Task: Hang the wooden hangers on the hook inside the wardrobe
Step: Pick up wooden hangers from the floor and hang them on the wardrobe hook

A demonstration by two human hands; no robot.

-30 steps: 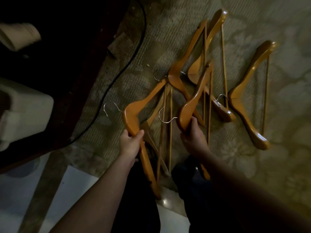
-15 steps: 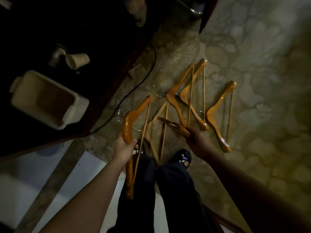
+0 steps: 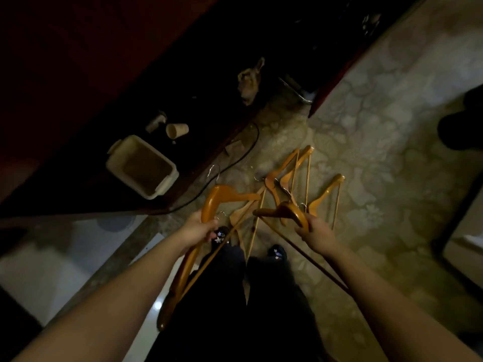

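My left hand (image 3: pixel 197 231) grips one wooden hanger (image 3: pixel 222 193), and my right hand (image 3: pixel 317 235) grips a second hanger (image 3: pixel 285 211). The other hangers (image 3: pixel 325 195) lie on the carpet (image 3: pixel 379 165), just ahead of my feet.

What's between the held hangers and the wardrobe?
Nothing visible. The left hand grips the left hanger, the right hand the right hanger, both in open air beside the wardrobe. A tub and cup sit low on its floor. The hook is out of view.

The left hand (image 3: pixel 196 230) grips one wooden hanger (image 3: pixel 222 192), the right hand (image 3: pixel 317 236) a second hanger (image 3: pixel 283 210). More hangers (image 3: pixel 287 169) lie on the carpet (image 3: pixel 386 152) at one o'clock.
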